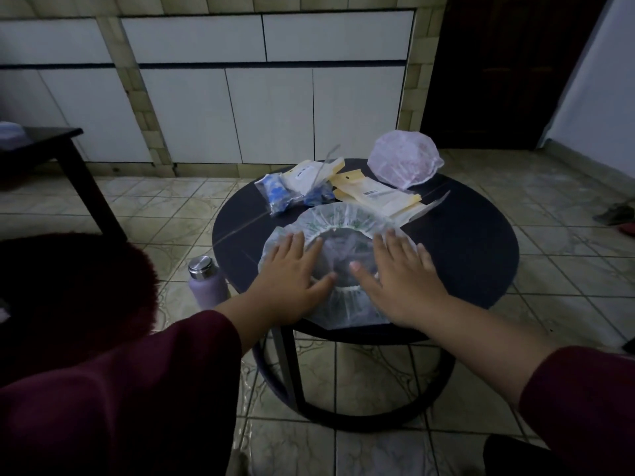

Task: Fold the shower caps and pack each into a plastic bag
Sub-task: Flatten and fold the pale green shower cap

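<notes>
Here both the left hand (pixel 292 266) and right hand (pixel 400 274), fingers spread, press the green-print shower cap (pixel 343 218) flat at the round table (pixel 481 242)'s near edge, probably readying a fold.

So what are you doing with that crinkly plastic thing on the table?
A person is pressing both flat hands on a clear shower cap spread out on the round dark table. The left hand and right hand are smoothing it, so it is not folded yet. Farther back lie a pink shower cap, some plastic bags and two packed blue caps. A purple bottle stands on the floor.
</notes>
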